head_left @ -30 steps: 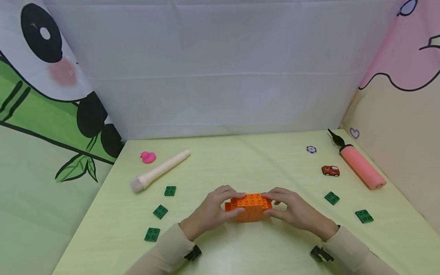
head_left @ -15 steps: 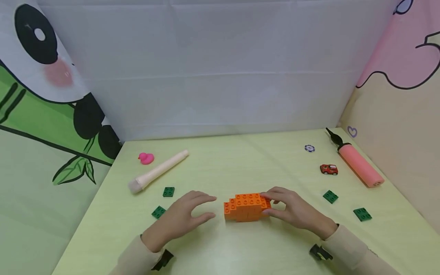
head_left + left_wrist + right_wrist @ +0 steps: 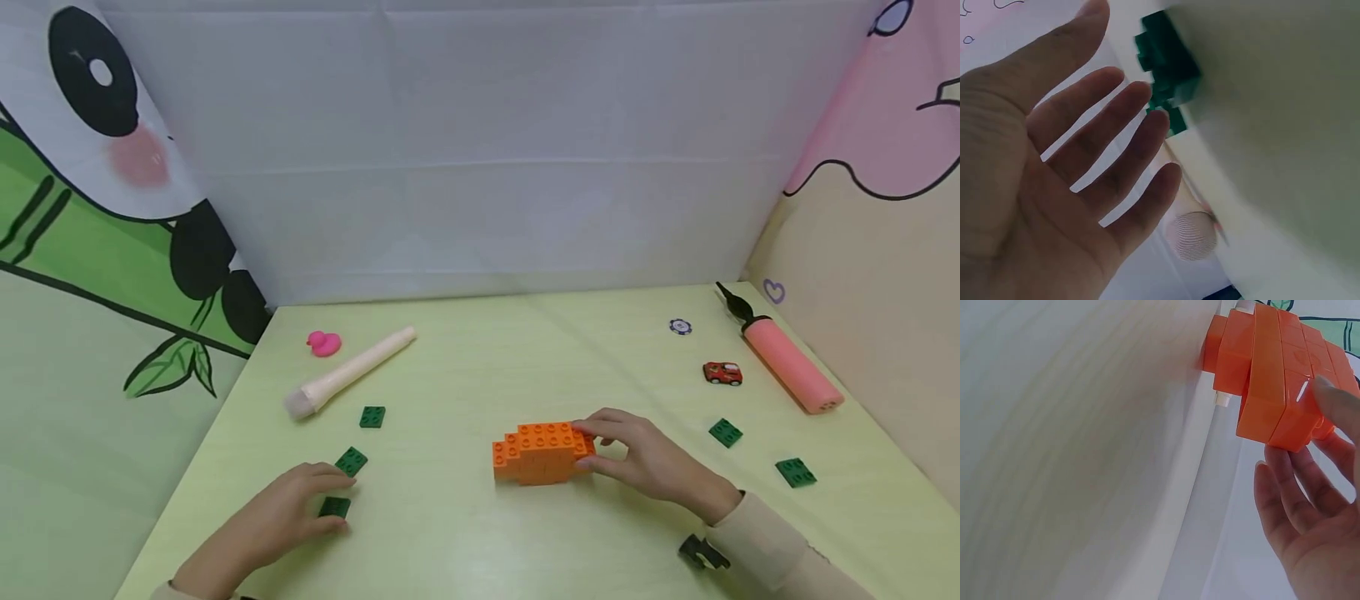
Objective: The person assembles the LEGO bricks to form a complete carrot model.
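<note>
Head view: right hand (image 3: 643, 457) pinches stepped orange block (image 3: 542, 462).

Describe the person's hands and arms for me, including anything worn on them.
The left hand and right hand are bare, with no gloves or rings visible. The right sleeve is long and beige, with a small black fitting by its cuff. Only an edge of the beige left sleeve shows.
</note>
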{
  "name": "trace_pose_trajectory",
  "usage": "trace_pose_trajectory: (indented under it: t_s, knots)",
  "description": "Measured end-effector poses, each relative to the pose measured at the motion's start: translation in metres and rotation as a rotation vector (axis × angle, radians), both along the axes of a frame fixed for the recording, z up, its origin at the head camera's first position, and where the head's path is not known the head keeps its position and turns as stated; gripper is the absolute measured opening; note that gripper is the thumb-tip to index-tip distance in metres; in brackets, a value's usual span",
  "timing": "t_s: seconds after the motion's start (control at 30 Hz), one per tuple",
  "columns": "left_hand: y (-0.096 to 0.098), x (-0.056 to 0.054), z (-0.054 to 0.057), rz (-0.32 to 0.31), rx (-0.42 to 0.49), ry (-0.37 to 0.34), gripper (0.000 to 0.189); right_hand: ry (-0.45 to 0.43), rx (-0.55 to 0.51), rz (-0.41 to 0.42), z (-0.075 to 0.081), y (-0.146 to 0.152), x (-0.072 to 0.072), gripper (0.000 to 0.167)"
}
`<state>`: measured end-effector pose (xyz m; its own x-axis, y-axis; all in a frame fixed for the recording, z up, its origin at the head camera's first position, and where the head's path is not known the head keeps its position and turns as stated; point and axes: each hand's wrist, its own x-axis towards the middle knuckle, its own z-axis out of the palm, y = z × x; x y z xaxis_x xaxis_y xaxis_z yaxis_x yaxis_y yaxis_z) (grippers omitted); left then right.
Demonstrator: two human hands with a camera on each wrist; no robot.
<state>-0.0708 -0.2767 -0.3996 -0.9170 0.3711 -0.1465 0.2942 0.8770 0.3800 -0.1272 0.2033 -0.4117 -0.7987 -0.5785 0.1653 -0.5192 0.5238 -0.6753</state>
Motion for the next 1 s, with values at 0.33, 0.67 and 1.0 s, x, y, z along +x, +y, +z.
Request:
trace_pose_trajectory:
  t_s: [0.33,0.67,1.0]
  knots:
    - [-0.008,-0.005,-0.010,-0.069,-0.018,-0.013,0.033,0.022,-0.013,-0.002,-0.002,0.001,0.000,0.048]
    - [0.026,-0.007,-0.003,-0.058,0.171,0.182,0.031,0.007,-0.012,0.007,0.000,0.003,-0.001,0.048]
    - [0.114,-0.036,0.014,-0.270,0.481,0.368,0.036,0.001,-0.026,0.011,-0.002,0.001,0.000,0.049]
